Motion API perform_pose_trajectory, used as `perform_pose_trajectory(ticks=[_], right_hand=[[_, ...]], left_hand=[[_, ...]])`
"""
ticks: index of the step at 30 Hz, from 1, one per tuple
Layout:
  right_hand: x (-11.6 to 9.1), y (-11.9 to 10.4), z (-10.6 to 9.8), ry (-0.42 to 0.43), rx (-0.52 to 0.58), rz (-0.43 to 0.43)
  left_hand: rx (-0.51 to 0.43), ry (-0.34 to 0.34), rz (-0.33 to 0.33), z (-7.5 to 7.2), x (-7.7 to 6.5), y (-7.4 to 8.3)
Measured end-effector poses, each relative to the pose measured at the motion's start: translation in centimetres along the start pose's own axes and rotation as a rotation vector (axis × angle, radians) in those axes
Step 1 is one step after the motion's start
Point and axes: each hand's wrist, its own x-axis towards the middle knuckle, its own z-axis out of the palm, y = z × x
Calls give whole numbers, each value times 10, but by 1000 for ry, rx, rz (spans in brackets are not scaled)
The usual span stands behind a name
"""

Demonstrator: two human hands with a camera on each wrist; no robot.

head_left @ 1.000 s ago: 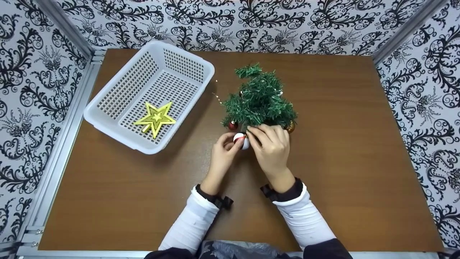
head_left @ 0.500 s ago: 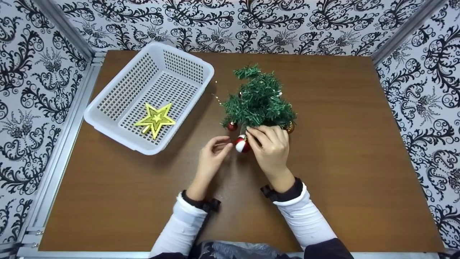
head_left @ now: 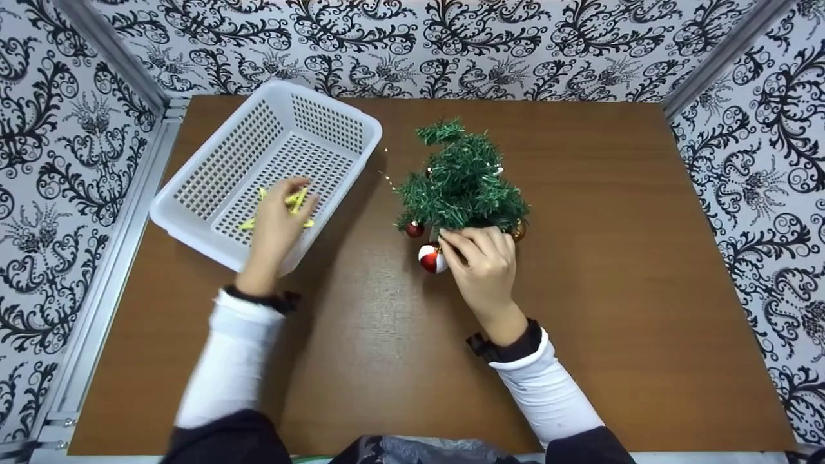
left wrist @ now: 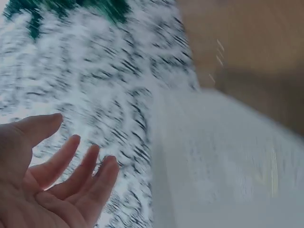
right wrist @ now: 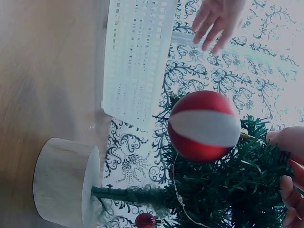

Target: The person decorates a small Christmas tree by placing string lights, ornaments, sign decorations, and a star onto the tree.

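Note:
My left hand [head_left: 277, 225] is over the basket, above the yellow star [head_left: 248, 224], partly covering it in the head view. In the left wrist view its fingers [left wrist: 107, 180] are spread and loosely bent, with nothing between them. A red-and-white Christmas ball [right wrist: 204, 126] hangs at the front of the small green Christmas tree [head_left: 464, 180]. My right hand [head_left: 483, 264] pinches the loop by the ball's gold cap [right wrist: 244, 133], close against the branch. The right wrist view shows the thumb [right wrist: 285, 140] beside the green needles.
The white perforated basket [head_left: 222, 149] stands at the table's left. A dark red ball [head_left: 414, 229] and a gold ball [head_left: 519, 230] hang on the tree, whose base is a round wooden block [right wrist: 64, 180]. A thin light wire [head_left: 388, 180] sticks out left. Patterned walls [head_left: 412, 51] surround the table.
My left hand has let go of the red-and-white ball and moved left, up over the star in the basket. The ball has turned a little; my right hand stays at the branch.

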Motion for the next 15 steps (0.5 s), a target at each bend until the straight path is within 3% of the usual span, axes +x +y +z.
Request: perform_pose_trajectory(ticks=[2,5,10,12,15], right_hand=[[0,0,0,-1,4,-1],[1,1,1,-5,11,-1],[0,1,1,-8,9,-4],[-1,1,1,-5,8,-2],[-3,1,1,1,8,4]], left_hand=[[114,-62,-34,-12,15,-10],[280,-218,-104,-28,33,-21],[496,-502,-153,-49,44,-19],[531,-554,-145,-55,47,-15],[549,-573,-134,-61,53,-10]])
